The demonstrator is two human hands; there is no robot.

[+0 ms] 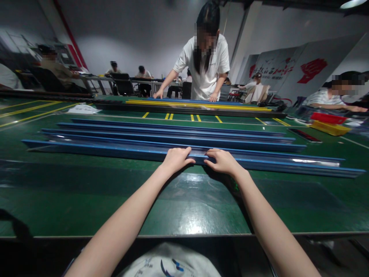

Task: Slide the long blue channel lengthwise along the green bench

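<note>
Both of my hands grip the nearest long blue channel-shaped strip [129, 151] around its middle, lying across the green table. My left hand [178, 158] has its fingers over the near wall and its thumb along the front. A short gap away, my right hand [221, 159] holds the same strip in a similar way, fingers hooked over the edge. Behind it several more blue strips [184, 134] lie roughly parallel. A clear, flat film-like sheet [95, 179] appears to lie in front of the strip.
Across the green table [184, 221], a person in a white shirt [207, 57] touches a stack with a yellow strip [198, 105]. Right are a phone-like dark slab [305, 135], a yellow tray [330, 128] and a red tray [329, 118]. White papers [83, 109] lie left.
</note>
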